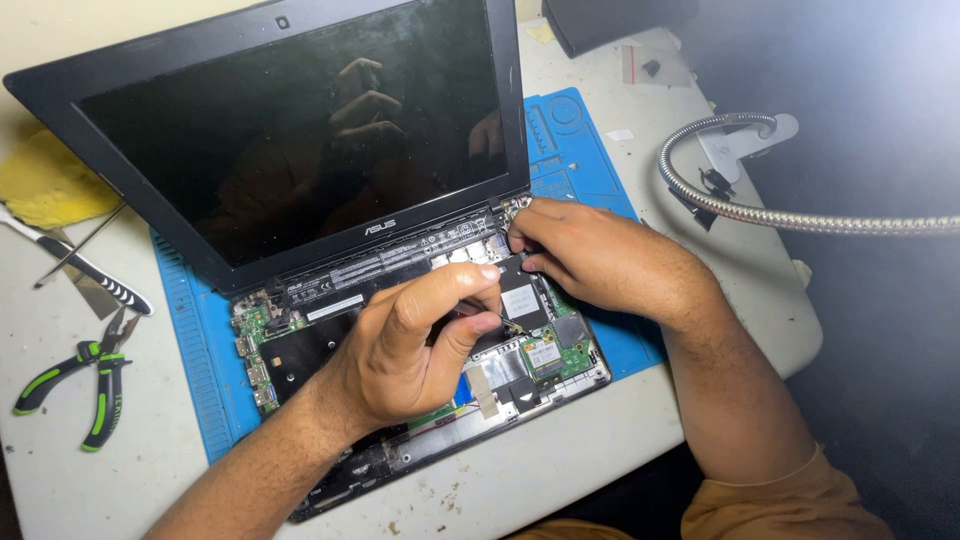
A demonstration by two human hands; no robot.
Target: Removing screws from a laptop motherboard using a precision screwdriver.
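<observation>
Fingers (470, 285) of the left hand (405, 350) and right hand (590, 255) pinch small parts inside the opened black laptop (300, 140) on the blue mat (195, 350). Best go slowly and pull gently.

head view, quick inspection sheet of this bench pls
surface: white table, scuffed and speckled, with a blue work mat under the laptop.
job's things: opened laptop, keyboard cover off, circuit boards exposed, screen dark.
clutter: green-handled pliers, black striped tool, yellow cloth, all left of the mat.
grippers: left hand and right hand both pinch at parts inside the base; what they grip is hidden.
cables: metal gooseneck runs off the right edge.
surroundings: dark box at the top; floor dark.
</observation>
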